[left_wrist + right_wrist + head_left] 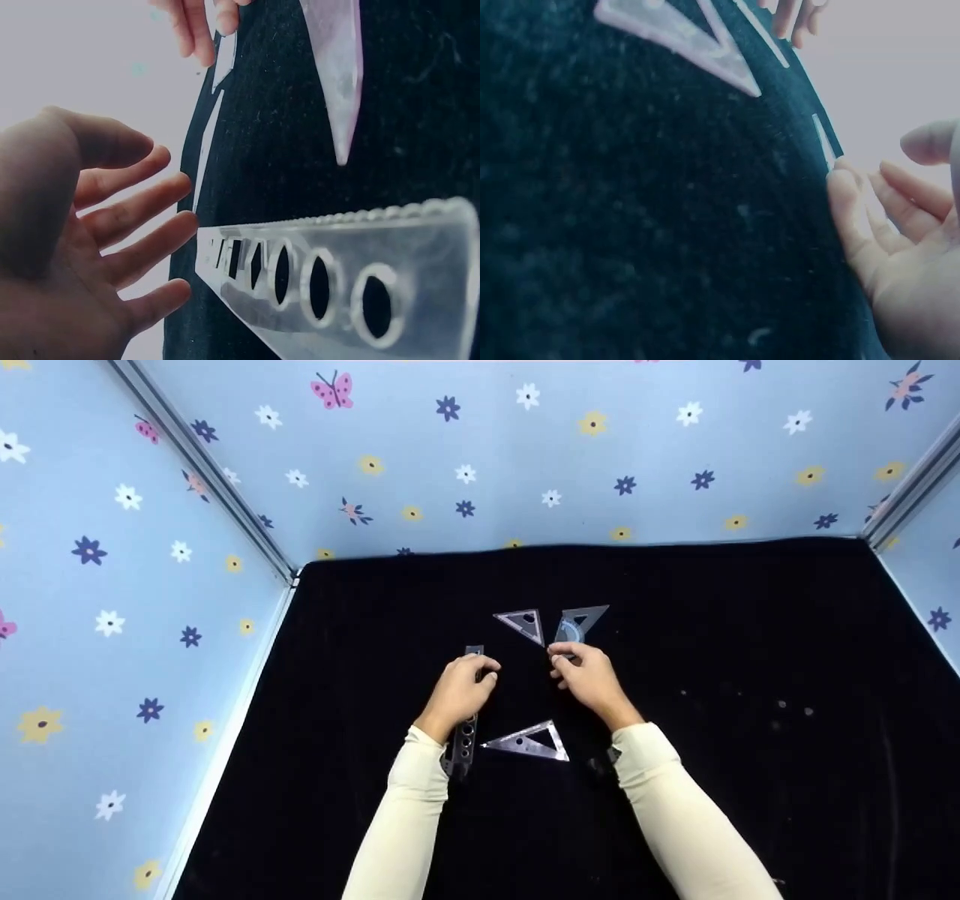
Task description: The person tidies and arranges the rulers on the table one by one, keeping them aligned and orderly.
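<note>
My left hand [459, 690] is over a long clear ruler [466, 735] with a row of holes, its fingers loosely bent and thumb apart. In the left wrist view, nothing lies between those fingers, and the ruler [345, 277] runs just beyond them. My right hand [589, 675] is at the near edge of a bluish clear protractor [570, 630], which overlaps a triangular set square [595, 616]. Its thumb stands away from the fingers in the right wrist view; whether the fingertips touch the protractor I cannot tell.
A second set square [531, 631] lies left of the protractor. Nearer, between the forearms, is a longer clear set square [555, 751]. Everything lies on black cloth [720, 615], bounded by flowered blue walls [510, 450] at the back and sides.
</note>
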The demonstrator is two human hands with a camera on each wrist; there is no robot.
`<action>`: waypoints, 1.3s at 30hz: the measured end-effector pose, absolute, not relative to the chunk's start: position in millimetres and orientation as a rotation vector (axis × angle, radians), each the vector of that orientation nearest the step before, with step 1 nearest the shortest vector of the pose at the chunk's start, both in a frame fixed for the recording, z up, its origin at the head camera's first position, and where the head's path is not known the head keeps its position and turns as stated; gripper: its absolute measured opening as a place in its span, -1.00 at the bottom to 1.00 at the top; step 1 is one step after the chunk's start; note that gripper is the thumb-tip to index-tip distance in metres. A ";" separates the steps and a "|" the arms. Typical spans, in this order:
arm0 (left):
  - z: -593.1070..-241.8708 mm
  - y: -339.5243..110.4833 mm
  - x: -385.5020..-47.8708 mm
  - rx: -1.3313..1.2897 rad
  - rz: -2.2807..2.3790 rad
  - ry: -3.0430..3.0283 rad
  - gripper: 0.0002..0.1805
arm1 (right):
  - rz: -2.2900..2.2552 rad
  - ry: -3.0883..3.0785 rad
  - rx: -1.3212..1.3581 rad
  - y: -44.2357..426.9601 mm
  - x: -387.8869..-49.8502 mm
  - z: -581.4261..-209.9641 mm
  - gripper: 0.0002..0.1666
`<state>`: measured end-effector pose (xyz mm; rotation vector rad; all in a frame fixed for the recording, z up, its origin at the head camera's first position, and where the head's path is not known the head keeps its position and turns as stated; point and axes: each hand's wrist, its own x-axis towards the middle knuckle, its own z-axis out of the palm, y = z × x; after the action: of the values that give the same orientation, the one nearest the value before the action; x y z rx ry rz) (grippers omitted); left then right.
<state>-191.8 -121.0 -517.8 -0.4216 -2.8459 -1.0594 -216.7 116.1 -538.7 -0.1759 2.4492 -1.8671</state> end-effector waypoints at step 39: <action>-517.8 -108.6 -260.7 -0.142 -0.967 -3.024 -0.61 | -1.053 2.966 -0.379 104.0 -219.6 -542.3 -0.37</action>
<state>-260.7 -108.6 -517.8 -0.1415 -3.0241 -0.9670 -219.6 104.0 -542.3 -0.3793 2.9662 -1.0532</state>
